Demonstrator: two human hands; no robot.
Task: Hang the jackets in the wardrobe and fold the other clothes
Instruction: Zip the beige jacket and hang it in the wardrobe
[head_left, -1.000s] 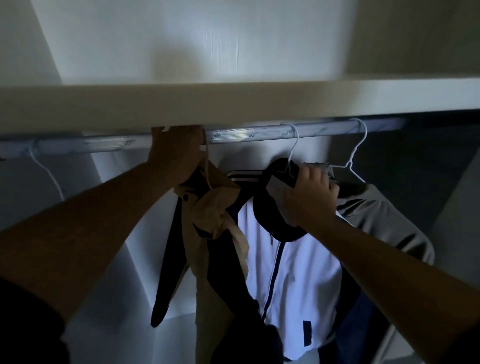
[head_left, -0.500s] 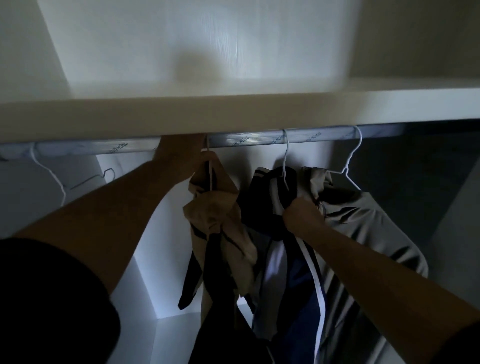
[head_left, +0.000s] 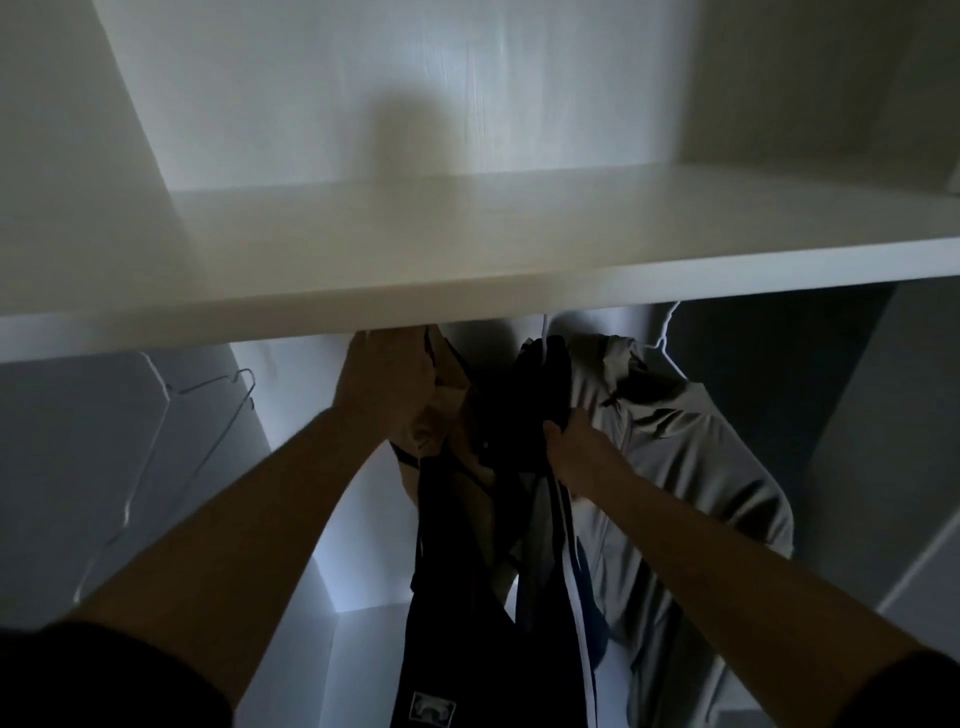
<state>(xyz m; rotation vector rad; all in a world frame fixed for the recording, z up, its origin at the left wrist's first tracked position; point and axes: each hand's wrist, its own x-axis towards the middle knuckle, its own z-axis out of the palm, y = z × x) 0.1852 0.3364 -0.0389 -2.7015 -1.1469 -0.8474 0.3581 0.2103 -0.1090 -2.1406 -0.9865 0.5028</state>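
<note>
I can't read the white patch (head_left: 432, 709) low among the jackets. The shelf (head_left: 467, 291) now hides the rail. My left hand (head_left: 384, 384) reaches beside the tan jacket (head_left: 457, 415), fingers hidden. The fingers of my right hand (head_left: 576, 449) pinch the dark jacket (head_left: 524, 405), which hangs in the wardrobe.

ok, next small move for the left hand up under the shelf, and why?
Probably seat the hanger and loosen the left hand: it holds the top of the tan and black jacket right under the white shelf, which hides the rail. The right hand grips the dark white-striped jacket beside it, apparently making room.
</note>
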